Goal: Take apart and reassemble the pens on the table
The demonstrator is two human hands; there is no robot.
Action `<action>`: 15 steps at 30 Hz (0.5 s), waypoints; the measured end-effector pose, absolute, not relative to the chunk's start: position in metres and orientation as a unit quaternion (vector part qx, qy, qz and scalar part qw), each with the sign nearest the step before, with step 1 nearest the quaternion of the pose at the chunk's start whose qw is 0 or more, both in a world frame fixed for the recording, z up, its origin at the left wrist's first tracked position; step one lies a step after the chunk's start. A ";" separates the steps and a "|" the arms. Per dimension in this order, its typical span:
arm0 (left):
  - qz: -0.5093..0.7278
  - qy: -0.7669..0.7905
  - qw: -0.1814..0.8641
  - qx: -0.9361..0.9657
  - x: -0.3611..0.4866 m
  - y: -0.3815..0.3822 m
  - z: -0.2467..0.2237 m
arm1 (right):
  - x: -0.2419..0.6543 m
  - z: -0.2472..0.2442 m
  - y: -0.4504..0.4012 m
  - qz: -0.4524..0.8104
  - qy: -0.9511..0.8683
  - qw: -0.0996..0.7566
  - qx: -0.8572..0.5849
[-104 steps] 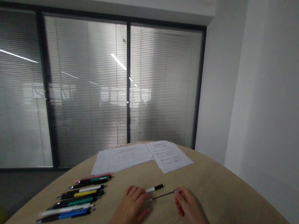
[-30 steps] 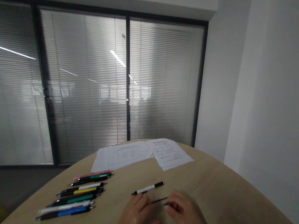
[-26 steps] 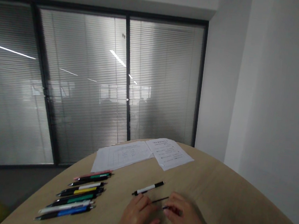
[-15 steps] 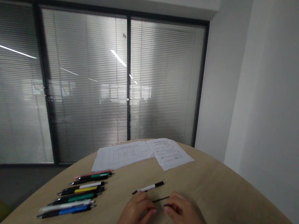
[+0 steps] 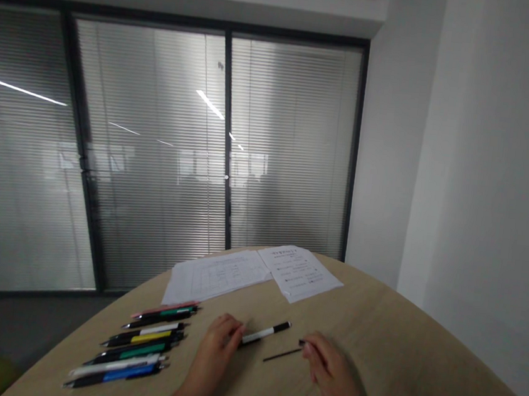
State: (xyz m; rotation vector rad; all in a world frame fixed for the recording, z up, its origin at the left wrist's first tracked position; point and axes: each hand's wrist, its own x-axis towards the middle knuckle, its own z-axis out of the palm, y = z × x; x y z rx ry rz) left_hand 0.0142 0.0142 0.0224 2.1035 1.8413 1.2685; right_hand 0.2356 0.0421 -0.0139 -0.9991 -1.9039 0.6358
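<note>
A thin, straight, dark rod [image 5: 281, 355] lies on the tabletop between the wearer's two hands. I take it as the centre of my dial, with 12 o'clock pointing away from the wearer. At 3 o'clock, the right hand [image 5: 329, 367] pinches a small black piece [image 5: 302, 342] between thumb and fingers, just beside the rod's end. At 11 o'clock is a slim cylindrical pen [image 5: 263, 333], white-barrelled with a black section toward 2 o'clock; the barrel's contents are hidden from me. At 9 o'clock, the left hand [image 5: 214, 346] has its fingers curled at the pen's near end; I cannot tell whether they are clamped on it. The hands are well apart.

Farther out at 9 o'clock, I see a row of multicoloured pens [image 5: 137, 353], some touching, from pink at the far end to black-and-blue nearest. White paper sheets with a printed grid [image 5: 218, 278] lie at 11 o'clock, and a white printed sheet [image 5: 301, 274] at 12. All rest on a round-edged, light wood-toned table [image 5: 381, 342]. Beyond, a dark-framed glass partition with slatted blinds [image 5: 290, 137] spans 10 to 12 o'clock; a plain pale wall [image 5: 493, 184] stands at 2.
</note>
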 end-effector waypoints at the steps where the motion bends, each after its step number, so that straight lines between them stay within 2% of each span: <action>1: 0.405 0.613 0.032 0.677 0.011 0.015 0.024 | 0.236 -0.014 0.041 0.253 -0.766 0.434 -0.401; 9: 0.208 0.672 -0.113 0.702 -0.014 0.022 0.028 | 0.239 -0.011 0.035 0.229 -0.799 0.399 -0.388; 15: 0.100 0.684 -0.139 0.709 -0.014 0.019 0.026 | 0.240 -0.012 0.036 0.229 -0.806 0.408 -0.364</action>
